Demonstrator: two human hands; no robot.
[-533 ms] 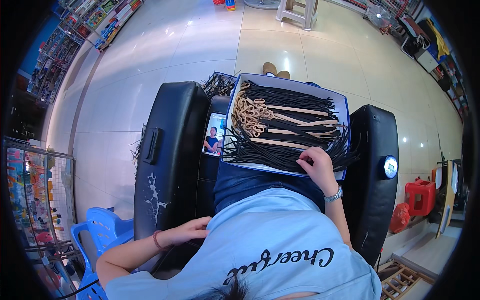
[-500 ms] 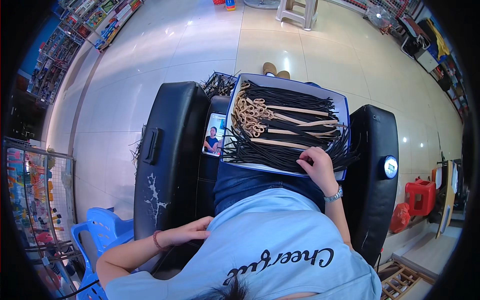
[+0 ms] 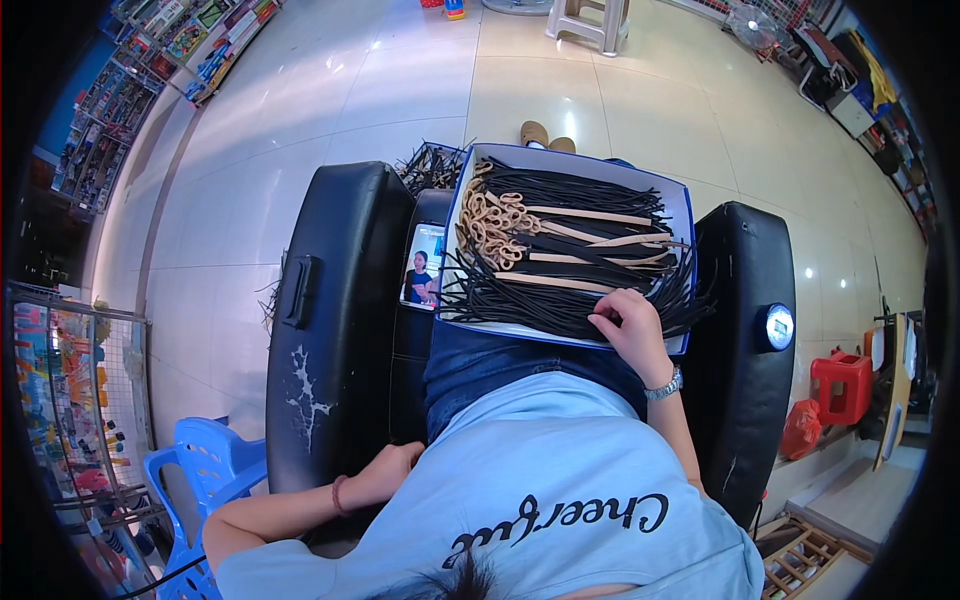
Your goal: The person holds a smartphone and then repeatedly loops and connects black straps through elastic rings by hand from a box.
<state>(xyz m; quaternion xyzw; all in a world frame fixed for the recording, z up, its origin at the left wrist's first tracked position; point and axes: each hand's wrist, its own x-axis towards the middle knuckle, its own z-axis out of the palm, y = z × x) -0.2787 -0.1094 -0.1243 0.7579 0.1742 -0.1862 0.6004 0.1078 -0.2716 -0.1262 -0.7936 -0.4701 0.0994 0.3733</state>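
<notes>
- Under and before my right hand [image 3: 632, 328]: a box [image 3: 677, 202], cords [image 3: 530, 308] in it.
- Left of that hand, beyond the box: a phone [image 3: 423, 265].
- Right of it: an armrest [image 3: 740, 400].

Head-worn fisheye, close and steeply downward
</notes>
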